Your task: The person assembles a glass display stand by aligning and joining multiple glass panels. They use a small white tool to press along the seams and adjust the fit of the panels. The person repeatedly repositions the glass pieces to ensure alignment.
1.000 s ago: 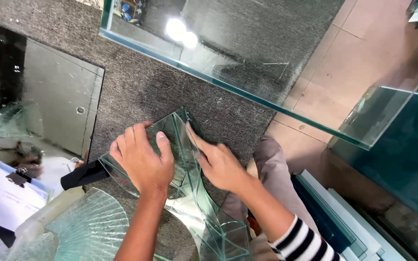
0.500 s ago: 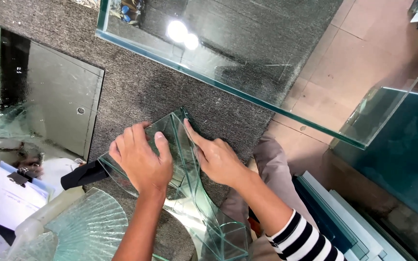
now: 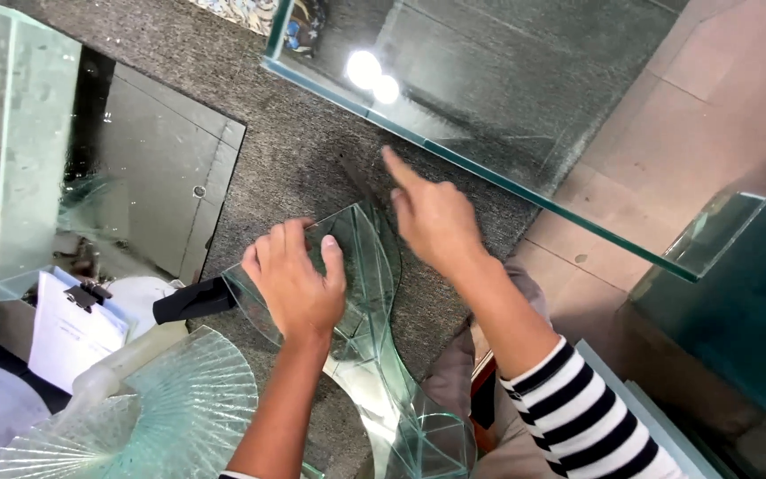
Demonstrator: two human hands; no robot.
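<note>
The left hand (image 3: 293,282) lies palm-down on a curved piece of clear glass (image 3: 361,266), its grip a flat press rather than a clasp: four fingers spread over the pane's upper left, thumb set on the face nearer the middle, nothing wrapped around; the right hand (image 3: 436,217) is lifted just above the pane's far corner, grip loose and holding nothing, index finger stretched out toward a long glass strip (image 3: 489,182), whether the fingertip touches the surface cannot be told; the sleeve behind it is striped black and white.

The curved piece rests on the grey speckled surface (image 3: 285,133), its rounded edge sweeping down to the left beneath the left wrist, its straight edges meeting in a point near the right hand; more cut glass offcuts (image 3: 418,426) run from its lower side toward the person, touching or overlapping it.

To the left, a black handle (image 3: 192,300) lies just beside the rounded edge; a ribbed fan-shaped glass pane (image 3: 170,399) sits below it; a clipboard with paper (image 3: 73,324) further left; a tall glass panel (image 3: 11,151) bounds that side.

The long strip's green edge crosses diagonally beyond the hands; bare surface lies between it and the curved piece.
</note>
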